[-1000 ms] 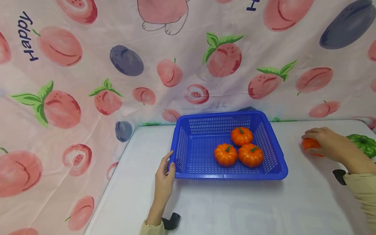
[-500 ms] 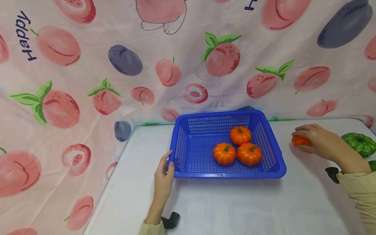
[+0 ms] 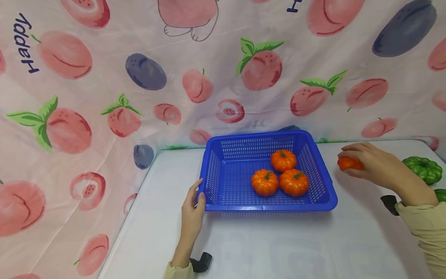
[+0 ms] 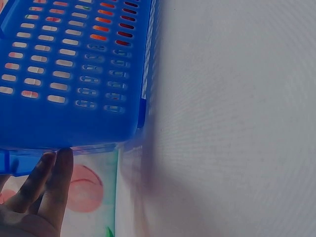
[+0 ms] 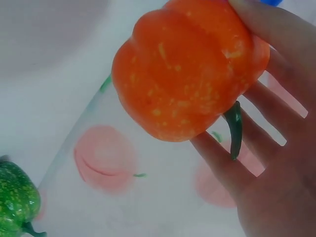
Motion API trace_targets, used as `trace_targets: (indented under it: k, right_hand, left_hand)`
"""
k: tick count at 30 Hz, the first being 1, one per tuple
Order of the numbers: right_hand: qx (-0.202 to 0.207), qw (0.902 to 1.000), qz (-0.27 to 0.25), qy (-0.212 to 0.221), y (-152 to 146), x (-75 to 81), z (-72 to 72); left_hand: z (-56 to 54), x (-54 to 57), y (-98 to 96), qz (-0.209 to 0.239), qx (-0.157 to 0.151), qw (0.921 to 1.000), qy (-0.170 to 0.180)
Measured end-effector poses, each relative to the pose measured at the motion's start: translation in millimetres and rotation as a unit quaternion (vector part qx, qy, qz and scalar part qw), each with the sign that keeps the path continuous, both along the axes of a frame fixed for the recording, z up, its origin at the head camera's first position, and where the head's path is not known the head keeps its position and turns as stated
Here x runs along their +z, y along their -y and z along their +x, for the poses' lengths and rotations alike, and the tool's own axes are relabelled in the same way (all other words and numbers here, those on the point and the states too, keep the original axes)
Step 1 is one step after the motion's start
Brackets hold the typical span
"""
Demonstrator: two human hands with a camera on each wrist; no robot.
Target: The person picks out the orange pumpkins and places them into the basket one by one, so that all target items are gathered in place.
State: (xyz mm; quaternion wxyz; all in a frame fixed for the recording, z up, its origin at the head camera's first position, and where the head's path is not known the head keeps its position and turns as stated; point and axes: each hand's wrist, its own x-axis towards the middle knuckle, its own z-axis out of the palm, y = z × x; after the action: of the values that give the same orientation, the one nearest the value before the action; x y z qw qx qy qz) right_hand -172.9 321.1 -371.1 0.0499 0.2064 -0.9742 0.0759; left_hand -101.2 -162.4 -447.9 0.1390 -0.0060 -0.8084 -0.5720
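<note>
In the head view my right hand (image 3: 374, 162) holds an orange toy pumpkin (image 3: 350, 164) right of the blue plastic basket (image 3: 263, 208). The right wrist view has this pumpkin (image 5: 182, 69) between the thumb and the spread fingers, its green stem toward the palm. Three more orange pumpkins lie together in the basket's right half, the nearest to the left being one pumpkin (image 3: 265, 183). My left hand (image 3: 192, 213) touches the basket's left side near the front corner. Seen from the left wrist, its fingers (image 4: 57, 185) reach straight to the basket's edge.
A green pumpkin (image 3: 422, 169) sits on the white table (image 3: 271, 248) at the right, with part of another green one (image 3: 440, 194) at the frame edge. A fruit-print cloth (image 3: 156, 35) hangs behind and at the left. Dark straps circle both wrists.
My right hand has moved left with the orange pumpkin, nearer to the basket. More of the green pumpkins shows at the right. The left hand stays at the basket's side.
</note>
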Motion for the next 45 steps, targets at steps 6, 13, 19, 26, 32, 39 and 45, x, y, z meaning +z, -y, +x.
trace_targets:
  k: [6,13,19,26,32,39,45]
  right_hand:
    - [0.014,0.9993,-0.007,-0.033,6,7.0,2.8]
    - [0.022,0.9985,-0.006,-0.051,13,17.1,6.3]
    - [0.037,0.9965,-0.008,-0.075,18,23.9,8.0]
    - [0.039,0.9962,-0.008,-0.077,25,32.3,10.0]
    - [0.052,0.9938,-0.020,-0.096,31,39.7,12.0]
    - [0.068,0.9924,-0.035,-0.096,40,49.2,12.2]
    - [0.086,0.9896,-0.046,-0.106,48,55.2,10.2]
  left_hand:
    - [0.0,-0.1,0.5,0.000,-0.001,1.0000,0.000]
    - [-0.7,0.5,0.4,0.001,0.001,1.0000,-0.001]
    - [0.2,0.7,0.0,0.001,0.001,1.0000,0.001]
    - [0.8,1.7,-0.9,0.000,0.004,1.0000,0.002]
    - [0.8,1.6,-1.2,-0.001,0.005,1.0000,0.003]
    - [0.5,1.4,-1.4,0.001,0.005,1.0000,0.003]
    - [0.0,1.5,-0.8,0.002,0.004,1.0000,0.000]
